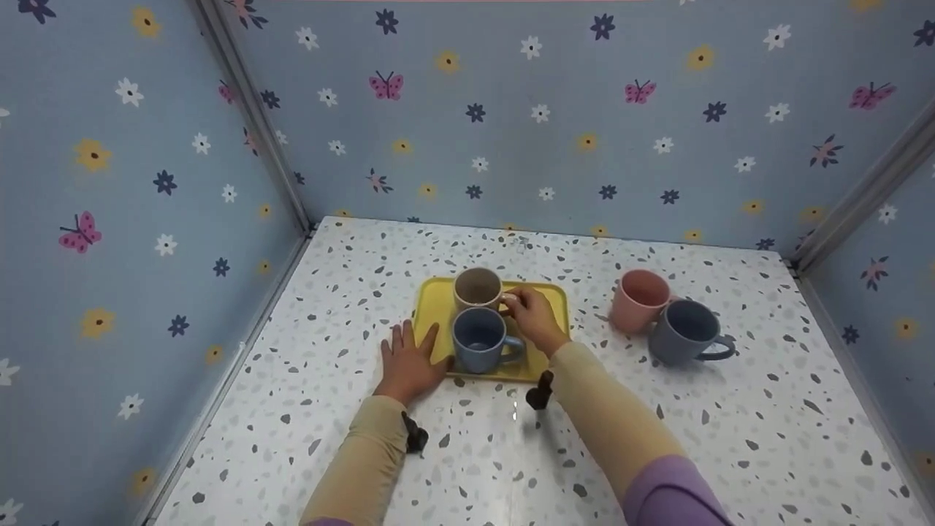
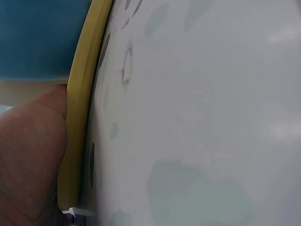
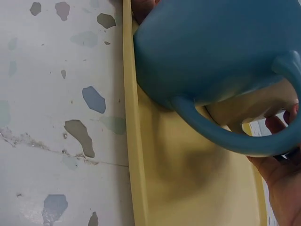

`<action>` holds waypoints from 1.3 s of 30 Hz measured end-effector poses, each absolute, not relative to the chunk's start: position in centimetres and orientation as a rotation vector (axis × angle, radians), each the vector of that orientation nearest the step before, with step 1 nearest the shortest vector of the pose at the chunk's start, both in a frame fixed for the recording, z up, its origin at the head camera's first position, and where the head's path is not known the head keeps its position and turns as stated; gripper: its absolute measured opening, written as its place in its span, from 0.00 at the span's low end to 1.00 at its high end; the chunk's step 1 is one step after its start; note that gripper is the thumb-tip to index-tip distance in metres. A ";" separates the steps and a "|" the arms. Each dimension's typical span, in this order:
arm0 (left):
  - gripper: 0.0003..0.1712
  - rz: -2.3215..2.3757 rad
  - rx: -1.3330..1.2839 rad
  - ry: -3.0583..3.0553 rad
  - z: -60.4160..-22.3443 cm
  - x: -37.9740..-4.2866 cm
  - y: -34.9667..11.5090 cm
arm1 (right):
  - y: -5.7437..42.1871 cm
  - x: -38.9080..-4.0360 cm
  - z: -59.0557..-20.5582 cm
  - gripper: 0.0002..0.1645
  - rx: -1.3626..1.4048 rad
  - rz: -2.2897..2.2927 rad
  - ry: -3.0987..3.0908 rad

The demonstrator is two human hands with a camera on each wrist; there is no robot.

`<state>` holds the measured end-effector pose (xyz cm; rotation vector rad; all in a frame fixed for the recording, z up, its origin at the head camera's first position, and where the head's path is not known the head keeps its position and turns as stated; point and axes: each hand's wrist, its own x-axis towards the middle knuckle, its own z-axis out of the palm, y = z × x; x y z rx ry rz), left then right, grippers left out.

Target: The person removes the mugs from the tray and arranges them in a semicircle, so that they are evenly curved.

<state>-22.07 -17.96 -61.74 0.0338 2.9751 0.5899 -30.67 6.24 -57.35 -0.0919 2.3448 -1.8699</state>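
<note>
On a yellow tray (image 1: 437,310) stand two mugs, a beige mug (image 1: 473,291) behind and a blue mug (image 1: 476,349) in front, both upright. My right hand (image 1: 537,318) grips the beige mug's handle; in the right wrist view its fingers (image 3: 277,186) are partly hidden behind the blue mug's handle (image 3: 230,136). My left hand (image 1: 413,365) lies with its fingers spread at the tray's left front corner, the thumb by the blue mug's base. In the left wrist view part of that hand (image 2: 33,150) touches the tray's rim (image 2: 80,103).
Right of the tray, a pink mug (image 1: 632,310) and a dark blue-grey mug (image 1: 681,336) stand close together on the speckled table (image 1: 350,277). Flower-patterned panels (image 1: 511,131) wall in the back and both sides.
</note>
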 end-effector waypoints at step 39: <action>0.46 0.584 0.064 2.987 -62.2 -22.3 -18.1 | 13.4 -29.1 -54.2 0.11 -0.165 -1.890 2.434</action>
